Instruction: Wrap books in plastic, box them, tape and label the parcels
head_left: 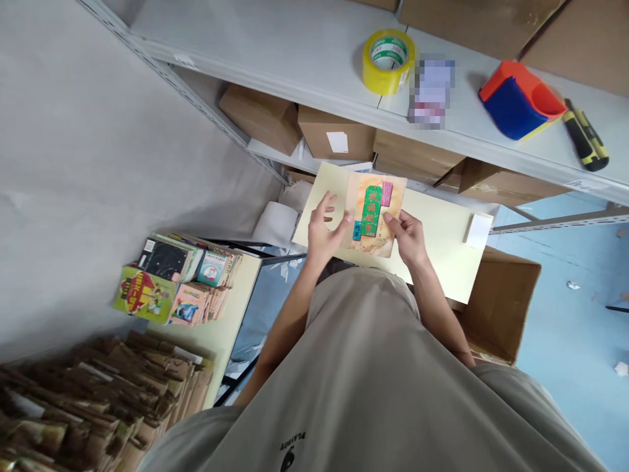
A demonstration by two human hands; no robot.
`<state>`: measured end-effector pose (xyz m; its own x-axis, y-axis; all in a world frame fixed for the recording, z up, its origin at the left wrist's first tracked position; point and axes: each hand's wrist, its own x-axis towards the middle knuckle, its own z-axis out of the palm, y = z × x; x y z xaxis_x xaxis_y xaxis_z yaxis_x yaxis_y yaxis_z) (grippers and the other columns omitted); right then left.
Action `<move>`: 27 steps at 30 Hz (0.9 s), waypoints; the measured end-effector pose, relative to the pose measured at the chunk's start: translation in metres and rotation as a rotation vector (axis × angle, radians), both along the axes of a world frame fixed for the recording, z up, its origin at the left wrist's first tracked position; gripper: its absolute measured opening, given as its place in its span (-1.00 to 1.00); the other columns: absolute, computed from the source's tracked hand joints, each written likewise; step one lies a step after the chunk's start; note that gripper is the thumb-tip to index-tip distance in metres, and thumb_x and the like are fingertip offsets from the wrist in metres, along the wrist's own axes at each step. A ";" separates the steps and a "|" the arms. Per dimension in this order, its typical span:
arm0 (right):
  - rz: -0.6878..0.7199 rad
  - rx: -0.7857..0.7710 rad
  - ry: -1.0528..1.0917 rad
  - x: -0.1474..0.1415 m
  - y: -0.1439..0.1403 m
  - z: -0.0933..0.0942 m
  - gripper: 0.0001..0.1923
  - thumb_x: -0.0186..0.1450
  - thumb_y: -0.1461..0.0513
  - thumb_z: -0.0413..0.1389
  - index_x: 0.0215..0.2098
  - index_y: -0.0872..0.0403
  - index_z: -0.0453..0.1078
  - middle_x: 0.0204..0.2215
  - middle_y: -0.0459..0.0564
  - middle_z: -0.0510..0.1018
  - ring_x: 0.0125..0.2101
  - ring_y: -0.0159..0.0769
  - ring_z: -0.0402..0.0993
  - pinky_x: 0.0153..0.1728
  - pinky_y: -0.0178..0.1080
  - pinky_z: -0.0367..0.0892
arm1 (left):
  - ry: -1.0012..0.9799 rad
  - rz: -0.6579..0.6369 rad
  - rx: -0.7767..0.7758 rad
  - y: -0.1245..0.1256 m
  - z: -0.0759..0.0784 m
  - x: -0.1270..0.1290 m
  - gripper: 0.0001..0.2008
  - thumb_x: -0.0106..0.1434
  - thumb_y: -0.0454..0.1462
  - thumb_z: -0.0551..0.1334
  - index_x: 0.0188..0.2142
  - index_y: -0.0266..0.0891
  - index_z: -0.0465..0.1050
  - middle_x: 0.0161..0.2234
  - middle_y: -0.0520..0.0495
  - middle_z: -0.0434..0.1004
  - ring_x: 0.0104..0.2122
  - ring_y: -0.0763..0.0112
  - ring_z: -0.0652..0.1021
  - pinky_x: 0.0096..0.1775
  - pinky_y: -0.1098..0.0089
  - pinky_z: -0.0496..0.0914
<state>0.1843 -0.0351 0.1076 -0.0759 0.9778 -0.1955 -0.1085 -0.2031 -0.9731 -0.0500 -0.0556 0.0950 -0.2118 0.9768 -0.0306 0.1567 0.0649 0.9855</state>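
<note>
Head view, looking down past my grey shirt. My left hand lies with fingers loosely spread on the left edge of a thin booklet, whose orange cover bears green and pink label blocks; the thumb and fingers rest on it rather than closing round it. My right hand pinches the booklet's right edge between thumb and curled fingers. The booklet lies flat on a pale yellow sheet spread over a small work surface just below a grey metal shelf. On that shelf stand a roll of yellow tape, a red and blue tape dispenser and a yellow and black utility knife. Brown cartons sit beneath it. To my left, a stack of comic books rests on a side table, near a heap of brown envelopes.
</note>
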 end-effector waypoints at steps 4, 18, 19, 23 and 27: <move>0.051 -0.022 0.038 0.009 -0.002 0.005 -0.36 0.28 -0.40 0.54 -0.11 -0.10 0.73 -0.22 -0.05 0.87 -0.22 -0.03 0.85 -0.13 0.04 0.84 | -0.176 -0.136 -0.139 0.013 -0.005 -0.019 -0.26 0.19 0.23 0.69 0.17 -0.19 0.81 -0.04 -0.24 0.90 -0.03 0.06 0.82 0.02 0.19 0.64; 0.105 0.341 -0.123 0.023 0.009 0.018 -0.52 0.35 -0.35 0.54 -0.21 -0.21 0.72 0.13 -0.08 0.89 0.50 0.16 0.62 0.70 0.55 0.18 | 0.161 -0.135 0.303 0.010 0.032 -0.016 -0.53 0.59 0.25 0.39 -0.23 -0.01 0.71 -0.01 -0.17 0.89 0.23 -0.05 0.75 0.42 -0.19 0.53; 0.114 0.343 -0.129 0.024 0.008 0.019 -0.53 0.37 -0.35 0.53 -0.22 -0.22 0.73 0.13 -0.09 0.89 0.50 0.16 0.62 0.70 0.57 0.16 | 0.157 -0.132 0.309 0.009 0.033 -0.016 -0.52 0.59 0.26 0.38 -0.24 0.00 0.70 -0.01 -0.17 0.89 0.23 -0.05 0.75 0.42 -0.20 0.53; 0.162 0.360 -0.123 0.028 0.007 0.018 -0.58 0.47 -0.33 0.45 -0.20 -0.25 0.78 0.26 -0.11 0.84 0.48 0.11 0.65 0.65 0.46 0.34 | 0.095 -0.100 0.274 0.004 0.031 -0.015 -0.53 0.56 0.26 0.42 -0.20 -0.02 0.67 -0.01 -0.19 0.89 0.20 -0.02 0.78 0.38 -0.13 0.56; 0.125 0.326 -0.160 0.027 0.003 0.010 -0.54 0.50 -0.31 0.42 0.06 -0.22 0.78 0.20 0.00 0.86 0.26 0.04 0.79 0.43 0.24 0.63 | -0.015 -0.045 0.192 0.000 0.024 -0.017 -0.46 0.42 0.28 0.55 -0.22 -0.07 0.52 -0.11 -0.16 0.84 0.03 0.10 0.81 0.26 0.05 0.63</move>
<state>0.2111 -0.0318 0.1175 -0.1922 0.9757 0.1049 0.0559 0.1176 -0.9915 -0.0673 -0.0560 0.1185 -0.1688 0.9735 0.1543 0.1403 -0.1312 0.9814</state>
